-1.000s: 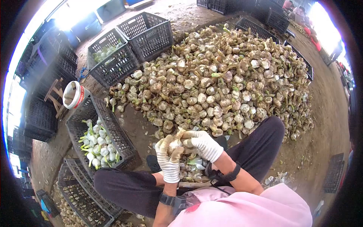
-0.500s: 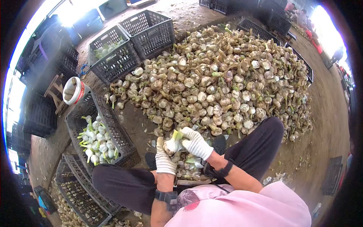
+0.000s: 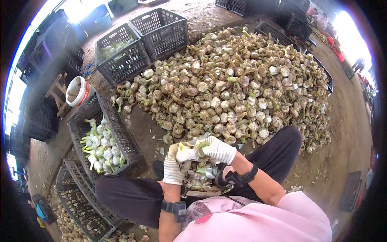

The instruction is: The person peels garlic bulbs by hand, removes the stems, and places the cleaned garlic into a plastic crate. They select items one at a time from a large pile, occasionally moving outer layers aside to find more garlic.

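Observation:
My left hand point(image 3: 173, 166), in a striped white glove, is closed around a garlic bulb point(image 3: 185, 153) in front of my lap. My right hand point(image 3: 218, 150), gloved the same way, pinches the stem and loose skin at the bulb's right side. White bulb surface shows between the two hands. Beyond them lies a large heap of unpeeled garlic point(image 3: 225, 97). Below the hands, peeled skins point(image 3: 203, 173) litter the ground between my feet. On the left, a black crate point(image 3: 131, 149) holds clean white bulbs with green stems point(image 3: 102, 147).
Two black crates point(image 3: 125, 64) point(image 3: 167, 38) stand at the back left, one with pale bulbs in it. A white bucket point(image 3: 85, 90) is beside the near crate. Another black crate point(image 3: 86, 205) lies at the lower left. People point(image 3: 322, 22) are at the far right.
My right hand has moved slightly right and down, drawing stem and skin sideways from the bulb. The bulb has turned from upright to lying more sideways in my left hand.

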